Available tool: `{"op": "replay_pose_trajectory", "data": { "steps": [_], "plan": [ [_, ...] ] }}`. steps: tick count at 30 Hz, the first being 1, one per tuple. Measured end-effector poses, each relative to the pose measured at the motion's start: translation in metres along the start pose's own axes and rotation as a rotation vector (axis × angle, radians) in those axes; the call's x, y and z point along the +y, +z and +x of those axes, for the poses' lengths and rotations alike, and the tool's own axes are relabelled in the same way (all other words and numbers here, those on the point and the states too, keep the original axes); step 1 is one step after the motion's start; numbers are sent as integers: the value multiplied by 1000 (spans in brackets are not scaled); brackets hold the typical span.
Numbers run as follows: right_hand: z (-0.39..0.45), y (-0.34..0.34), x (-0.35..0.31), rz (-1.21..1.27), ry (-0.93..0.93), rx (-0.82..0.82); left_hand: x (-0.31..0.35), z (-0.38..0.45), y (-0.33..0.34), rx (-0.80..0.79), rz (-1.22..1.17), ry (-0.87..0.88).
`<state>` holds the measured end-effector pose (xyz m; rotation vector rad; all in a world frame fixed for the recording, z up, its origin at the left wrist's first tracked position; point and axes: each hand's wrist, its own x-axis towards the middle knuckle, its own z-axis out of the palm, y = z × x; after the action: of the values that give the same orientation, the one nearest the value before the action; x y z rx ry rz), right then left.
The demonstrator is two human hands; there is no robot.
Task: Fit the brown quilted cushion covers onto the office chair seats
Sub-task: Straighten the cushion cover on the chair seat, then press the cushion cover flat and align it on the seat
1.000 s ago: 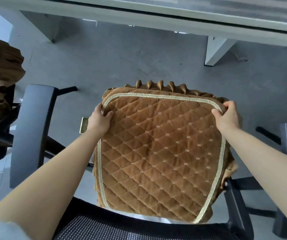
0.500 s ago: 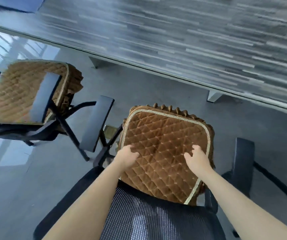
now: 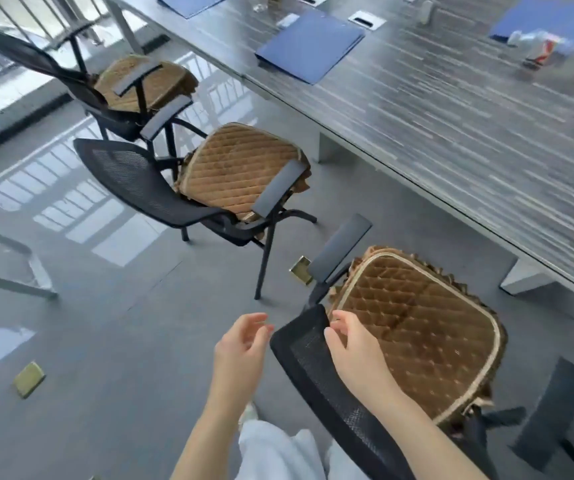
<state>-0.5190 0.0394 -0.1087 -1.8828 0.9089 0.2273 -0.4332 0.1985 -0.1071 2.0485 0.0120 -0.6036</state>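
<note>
A brown quilted cushion cover with a pale braided border lies over the seat of the nearest black mesh office chair, its ruffled skirt hanging around the edges. My right hand hovers with spread fingers over the chair's backrest top, at the cover's near-left corner, holding nothing. My left hand is open in the air to the left of the backrest, off the chair. Two more chairs to the left carry the same covers: the middle cover and the far cover.
A long grey striped table runs along the right with blue folders and a drink can on it. Brass floor sockets sit in the grey floor. A glass railing is at the far left. The open floor lies left of my hands.
Both hands have come off the cushion cover and drawn back to the backrest. My view has swung up and left, bringing the table top and the two other chairs into sight.
</note>
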Motion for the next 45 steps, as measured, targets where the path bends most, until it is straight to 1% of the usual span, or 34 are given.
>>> {"op": "replay_pose_trajectory", "data": {
  "steps": [2, 5, 8, 11, 13, 17, 21, 25, 28, 30, 32, 34, 37, 41, 45],
  "plan": [
    [-4, 30, -34, -21, -66, -30, -14, -5, -47, 104, -40, -27],
    [-4, 75, -83, -37, -125, -77, -40, -3, -112, 191, -11, -29],
    [-4, 120, -132, -39, -159, -125, -65, 6, -179, 233, 7, -39],
    [5, 155, -167, -38, -161, -150, -85, 23, -237, 294, 20, -37],
    [11, 174, -188, -30, -158, -171, -92, 41, -269, 331, 10, -53],
    [37, 192, -221, -13, -137, -153, -80, 92, -308, 326, 46, -39],
    [73, 190, -246, 0, -106, -115, -51, 158, -325, 264, 92, 9],
    [128, 180, -269, -1, -106, -65, -16, 230, -334, 213, 174, 68],
    [174, 172, -286, -14, -98, -30, 10, 274, -331, 156, 279, 117],
    [209, 168, -299, -53, -81, -58, 24, 303, -328, 119, 334, 129],
    [241, 164, -311, -104, -61, -76, 33, 332, -325, 82, 431, 171],
    [275, 159, -322, -158, -52, -60, 43, 363, -319, 54, 562, 246],
    [321, 156, -335, -205, -18, -72, 58, 404, -301, -54, 721, 342],
    [367, 166, -342, -269, 30, -148, 70, 460, -275, -226, 849, 330],
    [409, 180, -339, -302, 103, -144, 73, 520, -252, -394, 1001, 347]
  ]
}}
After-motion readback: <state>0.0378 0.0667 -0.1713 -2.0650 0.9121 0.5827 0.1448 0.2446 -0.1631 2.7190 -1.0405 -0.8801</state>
